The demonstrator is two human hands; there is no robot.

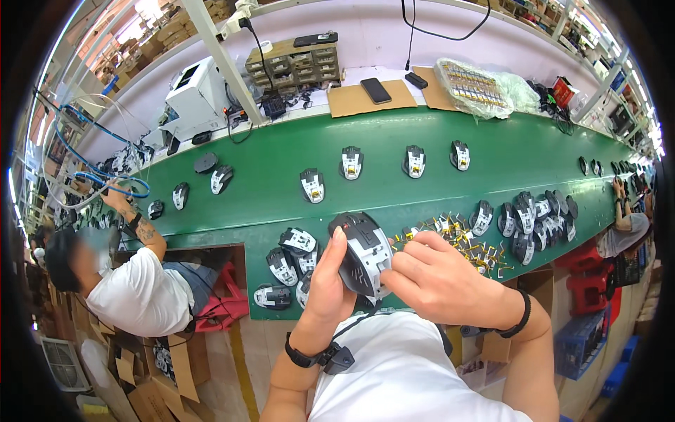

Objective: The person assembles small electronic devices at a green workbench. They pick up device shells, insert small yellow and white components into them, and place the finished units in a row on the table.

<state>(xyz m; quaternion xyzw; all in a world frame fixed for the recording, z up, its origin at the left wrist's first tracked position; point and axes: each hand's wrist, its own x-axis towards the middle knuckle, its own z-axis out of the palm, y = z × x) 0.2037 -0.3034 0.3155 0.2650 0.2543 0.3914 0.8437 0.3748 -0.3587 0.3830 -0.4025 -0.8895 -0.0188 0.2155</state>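
A partly assembled black and white computer mouse (367,254) is tilted up in front of my chest. My left hand (328,281) grips it along its left side, thumb up near the top end. At its right side my right hand (439,274) is closed, fingertips pressed together against the white inner part. A bit of yellow shows by those fingers, but what they pinch is mostly hidden. Just behind my right hand lies a pile of small yellow and silver parts with wires (460,239). More open mice (283,266) are grouped left of my left hand.
Several mice (351,163) are spaced along the green bench (260,158); a cluster of mice (538,218) sits at right. At the back are a phone (375,90) on cardboard, a drawer cabinet (299,63) and a bagged tray (474,86). Co-workers (140,295) sit at both sides.
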